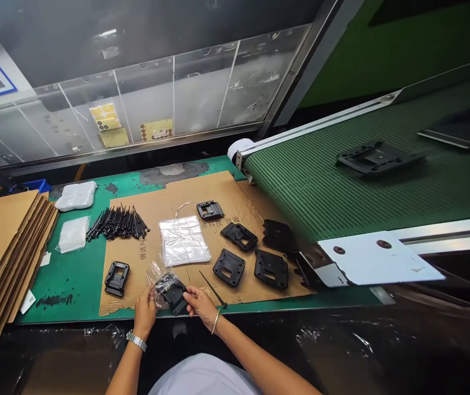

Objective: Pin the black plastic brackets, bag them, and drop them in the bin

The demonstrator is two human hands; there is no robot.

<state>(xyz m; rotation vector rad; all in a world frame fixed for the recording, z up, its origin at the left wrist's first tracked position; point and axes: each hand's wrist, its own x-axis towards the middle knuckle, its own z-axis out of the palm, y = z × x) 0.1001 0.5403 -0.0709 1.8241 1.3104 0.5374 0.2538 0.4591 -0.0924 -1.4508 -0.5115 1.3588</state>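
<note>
My left hand (146,311) and my right hand (200,305) are both closed on a black plastic plate (174,293) that sits partly inside a clear plastic bag (157,277), at the near edge of the cardboard sheet (152,219). The left hand grips the bag's side, the right hand grips the plate's right end. A thin black rod (213,289) lies just right of my right hand. A stack of clear bags (184,240) lies beyond my hands. Several more black plates (229,267) rest on the cardboard to the right.
A bundle of black rods (117,223) lies at the back left, near white bag packs (76,196). Folded cardboard (0,252) is stacked at far left. A green conveyor belt (342,192) on the right carries a black plate (375,157). Another black plate (117,277) lies left of my hands.
</note>
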